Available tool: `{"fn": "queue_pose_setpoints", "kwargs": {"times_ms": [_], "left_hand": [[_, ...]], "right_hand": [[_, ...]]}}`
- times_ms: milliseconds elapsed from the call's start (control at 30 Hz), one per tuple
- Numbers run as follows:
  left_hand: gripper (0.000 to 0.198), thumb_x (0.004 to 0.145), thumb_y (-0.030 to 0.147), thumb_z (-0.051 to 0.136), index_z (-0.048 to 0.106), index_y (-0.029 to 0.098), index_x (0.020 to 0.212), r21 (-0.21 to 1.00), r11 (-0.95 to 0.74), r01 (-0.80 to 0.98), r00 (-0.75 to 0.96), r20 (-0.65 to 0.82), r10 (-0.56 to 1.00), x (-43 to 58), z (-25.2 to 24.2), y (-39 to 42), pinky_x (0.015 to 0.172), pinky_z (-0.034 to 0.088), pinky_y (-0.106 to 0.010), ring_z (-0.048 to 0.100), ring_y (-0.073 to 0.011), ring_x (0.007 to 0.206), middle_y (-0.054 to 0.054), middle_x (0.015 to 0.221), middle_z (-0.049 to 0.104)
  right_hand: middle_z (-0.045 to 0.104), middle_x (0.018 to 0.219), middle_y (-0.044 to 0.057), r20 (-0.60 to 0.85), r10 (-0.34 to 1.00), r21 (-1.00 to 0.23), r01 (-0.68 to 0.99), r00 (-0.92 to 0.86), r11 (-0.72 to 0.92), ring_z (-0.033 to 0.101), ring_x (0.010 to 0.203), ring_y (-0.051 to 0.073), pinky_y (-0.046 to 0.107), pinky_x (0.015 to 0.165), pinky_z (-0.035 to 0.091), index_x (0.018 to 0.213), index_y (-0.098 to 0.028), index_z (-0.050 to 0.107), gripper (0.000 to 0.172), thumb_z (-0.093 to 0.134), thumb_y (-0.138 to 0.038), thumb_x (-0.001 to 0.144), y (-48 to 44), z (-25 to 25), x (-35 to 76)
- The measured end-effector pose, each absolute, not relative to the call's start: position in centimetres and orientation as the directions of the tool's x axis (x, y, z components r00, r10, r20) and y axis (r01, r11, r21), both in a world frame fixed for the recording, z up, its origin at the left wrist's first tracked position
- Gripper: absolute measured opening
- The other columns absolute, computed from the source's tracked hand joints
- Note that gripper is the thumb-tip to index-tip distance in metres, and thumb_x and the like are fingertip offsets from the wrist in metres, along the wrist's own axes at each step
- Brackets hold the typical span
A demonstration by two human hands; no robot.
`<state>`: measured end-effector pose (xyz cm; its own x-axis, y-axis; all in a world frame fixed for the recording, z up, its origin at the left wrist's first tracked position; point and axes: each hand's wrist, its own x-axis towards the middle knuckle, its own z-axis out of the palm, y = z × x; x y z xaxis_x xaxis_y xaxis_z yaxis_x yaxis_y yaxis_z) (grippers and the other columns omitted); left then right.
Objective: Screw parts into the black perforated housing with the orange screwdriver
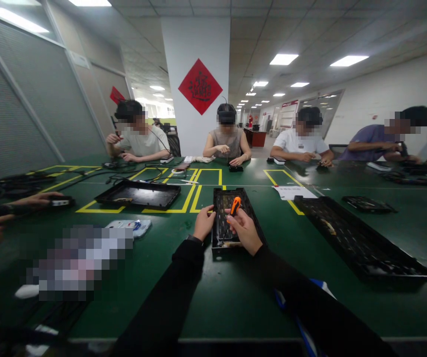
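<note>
A shallow black plastic tray (219, 201) with raised walls lies in front of me on the green table. At its left wall is my left hand (203, 224), fingers closed on the edge. My right hand (246, 231) is over the tray's right side, gripping a screwdriver (235, 204) with an orange and black handle. The handle points up and leans slightly; its shaft is mostly lost against the dark tray. Something pale lies inside the tray near its front wall, partly behind my right hand.
More black trays lie left (139, 194) and right (362, 238) on the green table (184, 317). A white paper (295, 193) is beyond the right tray. Cables (120, 173) run across the far left. Several people sit across the table; another person's hands (37, 198) are at left.
</note>
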<state>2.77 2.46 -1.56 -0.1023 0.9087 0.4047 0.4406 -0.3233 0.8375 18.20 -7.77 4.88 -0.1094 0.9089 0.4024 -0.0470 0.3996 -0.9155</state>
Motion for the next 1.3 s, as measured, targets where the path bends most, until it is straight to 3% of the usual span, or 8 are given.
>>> {"fn": "queue_pose_setpoints", "kwargs": {"times_ms": [100, 333, 567, 933, 1033, 1133, 1200, 1300], "left_hand": [[0.035, 0.074, 0.023, 0.052, 0.057, 0.013, 0.107, 0.833, -0.334, 0.441, -0.094, 0.413, 0.906, 2.8, -1.4, 2.3, 0.086, 0.043, -0.032, 0.057, -0.0144, 0.086, -0.011, 0.108, 0.058], [0.034, 0.074, 0.023, 0.053, 0.058, 0.013, 0.105, 0.836, -0.322, 0.445, -0.108, 0.407, 0.907, 2.8, -1.4, 2.4, 0.087, 0.042, -0.031, 0.057, -0.0148, 0.089, -0.011, 0.109, 0.058], [0.036, 0.074, 0.024, 0.053, 0.056, 0.013, 0.108, 0.843, -0.315, 0.436, -0.102, 0.394, 0.913, 2.8, -1.4, 2.3, 0.086, 0.043, -0.031, 0.058, -0.0138, 0.085, -0.011, 0.111, 0.057], [0.028, 0.075, 0.022, 0.049, 0.061, 0.014, 0.099, 0.752, -0.354, 0.556, -0.092, 0.479, 0.873, 3.0, 0.5, 0.9, 0.081, 0.044, -0.029, 0.057, -0.0142, 0.082, -0.009, 0.1, 0.06], [0.023, 0.073, 0.024, 0.051, 0.065, 0.017, 0.09, 0.64, -0.441, 0.629, 0.073, 0.516, 0.853, 2.9, 3.3, -1.3, 0.079, 0.043, -0.028, 0.056, -0.0152, 0.082, -0.006, 0.089, 0.063], [0.019, 0.068, 0.026, 0.056, 0.067, 0.017, 0.08, 0.614, -0.488, 0.62, 0.397, 0.291, 0.871, 2.7, 5.6, -3.7, 0.066, 0.043, -0.024, 0.057, -0.014, 0.067, -0.004, 0.073, 0.064], [0.017, 0.064, 0.027, 0.059, 0.068, 0.019, 0.076, 0.6, -0.485, 0.636, 0.484, 0.179, 0.857, 2.6, 6.4, -4.8, 0.06, 0.041, -0.022, 0.056, -0.0134, 0.062, -0.002, 0.069, 0.065], [0.007, 0.055, 0.026, 0.066, 0.066, 0.022, 0.061, 0.501, -0.49, 0.713, 0.491, 0.14, 0.86, 2.6, 6.6, -5.7, 0.059, 0.039, -0.022, 0.055, -0.0135, 0.058, 0.0, 0.06, 0.063]], "right_hand": [[0.048, 0.063, -0.003, 0.415, 0.905, -0.909, -0.009, -0.095, 0.416, 0.044, 0.051, 0.008, 0.019, 0.044, 0.036, 0.107, -0.018, 0.056, 0.037, 0.055, -0.035, 0.074, -7.5, 4.7, 18.2], [0.058, 0.081, 0.003, 0.413, 0.91, -0.905, -0.131, -0.04, 0.405, 0.048, 0.056, 0.008, 0.019, 0.045, 0.037, 0.11, -0.017, 0.049, 0.044, 0.06, -0.031, 0.07, -7.4, 4.8, 18.1], [0.061, 0.091, 0.006, 0.392, 0.915, -0.912, -0.169, -0.091, 0.374, 0.048, 0.052, 0.007, 0.02, 0.046, 0.039, 0.108, -0.018, 0.049, 0.036, 0.051, -0.03, 0.075, -7.9, 5.2, 18.1], [0.047, 0.06, -0.004, 0.42, 0.905, -0.905, 0.04, -0.075, 0.423, 0.045, 0.051, 0.009, 0.021, 0.047, 0.038, 0.102, -0.017, 0.056, 0.033, 0.054, -0.035, 0.074, -7.6, 4.7, 18.2], [0.048, 0.061, -0.003, 0.433, 0.899, -0.901, 0.0, -0.068, 0.434, 0.045, 0.051, 0.009, 0.021, 0.05, 0.039, 0.101, -0.017, 0.056, 0.031, 0.052, -0.032, 0.075, -7.8, 5.0, 18.3], [0.051, 0.063, -0.002, 0.438, 0.898, -0.899, -0.02, -0.043, 0.438, 0.047, 0.053, 0.009, 0.022, 0.052, 0.039, 0.101, -0.016, 0.056, 0.03, 0.051, -0.03, 0.075, -8.1, 5.3, 18.3], [0.051, 0.061, -0.002, 0.436, 0.9, -0.9, -0.031, -0.022, 0.435, 0.047, 0.052, 0.009, 0.022, 0.052, 0.039, 0.101, -0.016, 0.057, 0.029, 0.051, -0.029, 0.075, -8.2, 5.5, 18.2], [0.05, 0.058, -0.003, 0.422, 0.907, -0.905, -0.054, 0.007, 0.422, 0.046, 0.051, 0.009, 0.022, 0.051, 0.039, 0.1, -0.016, 0.057, 0.028, 0.049, -0.027, 0.075, -8.4, 5.7, 18.2]]}}
